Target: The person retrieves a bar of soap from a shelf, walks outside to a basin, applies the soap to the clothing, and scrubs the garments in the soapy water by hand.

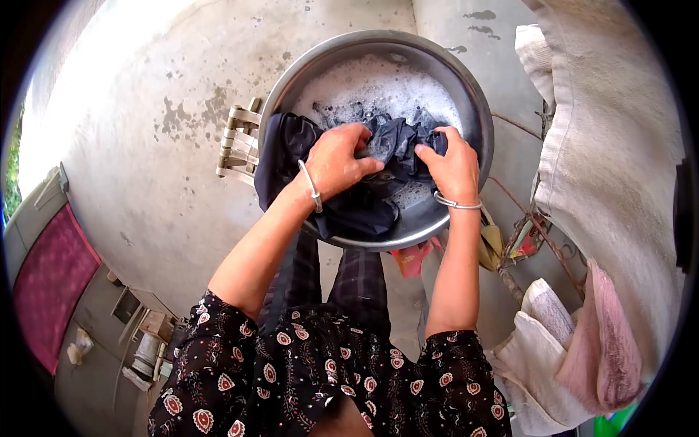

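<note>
A round metal basin (375, 36) holds soapy water with white foam (368, 84) on top. Dark wet cloth (397, 143) lies bunched in the suds, and part of it hangs over the basin's left rim. My left hand (336, 162) is on the left of the bunched cloth, its fingers curled onto a fold and the thumb pointing right. To the right, my right hand (453, 166) pinches another part of the cloth between thumb and fingers near the basin wall. Both wrists wear silver bangles. The fingertips are partly hidden by fabric.
A woven-strap seat (239, 142) shows under the basin's left side. Large pale cloth (611, 109) hangs at right, above a pink towel (601, 349). Thin branches (520, 200) stick out beside the basin. Water spots mark the concrete floor (160, 218). Magenta fabric (54, 284) is at far left.
</note>
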Motion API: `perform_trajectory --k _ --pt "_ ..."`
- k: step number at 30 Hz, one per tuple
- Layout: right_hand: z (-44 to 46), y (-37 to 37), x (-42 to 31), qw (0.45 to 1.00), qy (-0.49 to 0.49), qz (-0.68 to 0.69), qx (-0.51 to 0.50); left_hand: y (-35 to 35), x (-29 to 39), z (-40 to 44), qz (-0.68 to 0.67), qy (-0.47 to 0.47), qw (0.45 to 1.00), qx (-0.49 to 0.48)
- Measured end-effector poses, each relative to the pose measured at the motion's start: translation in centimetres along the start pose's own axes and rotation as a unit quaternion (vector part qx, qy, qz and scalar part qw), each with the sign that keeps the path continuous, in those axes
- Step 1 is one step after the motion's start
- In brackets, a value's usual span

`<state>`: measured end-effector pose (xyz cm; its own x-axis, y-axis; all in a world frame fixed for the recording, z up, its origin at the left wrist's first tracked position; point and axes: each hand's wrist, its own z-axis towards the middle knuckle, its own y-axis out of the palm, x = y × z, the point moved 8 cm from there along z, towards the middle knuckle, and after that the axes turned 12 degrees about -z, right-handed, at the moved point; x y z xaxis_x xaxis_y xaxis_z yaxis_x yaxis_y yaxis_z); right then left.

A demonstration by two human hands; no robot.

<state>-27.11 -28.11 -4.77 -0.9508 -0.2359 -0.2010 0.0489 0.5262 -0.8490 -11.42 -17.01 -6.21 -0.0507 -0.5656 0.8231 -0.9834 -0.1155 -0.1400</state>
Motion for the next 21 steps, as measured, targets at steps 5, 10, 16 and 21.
perform_trajectory --k 5,10,16,21 --pt "-4.2 -1.8 -5.9 0.962 -0.262 -0.080 0.011 1.8 3.2 -3.4 -0.048 0.182 0.982 0.024" --pt "-5.3 -2.8 -5.7 0.922 -0.329 0.204 -0.007 1.4 6.9 -5.9 -0.087 0.226 0.970 0.021" --pt "-9.5 -7.7 -2.5 0.801 -0.140 0.582 0.007 -0.2 5.6 -6.6 0.133 0.234 0.956 0.117" --pt "-10.4 -13.0 3.8 0.672 -0.071 0.695 0.246 -3.1 3.1 -7.5 -0.093 0.125 0.986 0.066"
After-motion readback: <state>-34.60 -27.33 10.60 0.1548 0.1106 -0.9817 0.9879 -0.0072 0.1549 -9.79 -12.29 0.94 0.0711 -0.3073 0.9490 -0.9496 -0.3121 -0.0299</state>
